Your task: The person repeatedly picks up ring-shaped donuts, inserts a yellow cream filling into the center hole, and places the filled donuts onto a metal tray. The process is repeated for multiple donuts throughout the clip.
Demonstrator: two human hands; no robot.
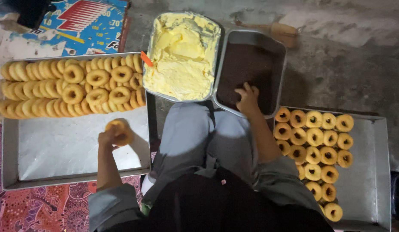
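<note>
Gripping a doughnut (120,131) over bare tray (66,150), left hand (108,138); right hand (247,99) clenched in brown pan (251,64).

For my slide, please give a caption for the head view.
Left hand holds a plain doughnut over its tray; right hand reaches into a chocolate-sprinkle tray.

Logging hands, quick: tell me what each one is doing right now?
Left hand: closed on a plain doughnut.
Right hand: fingers down in the pan of dark brown topping; grip unclear.

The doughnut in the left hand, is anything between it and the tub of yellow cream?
Nothing visible blocks it. The doughnut in the left hand sits over bare tray; only the tray's rim and stacked plain doughnuts border the way to the cream tub.
</note>
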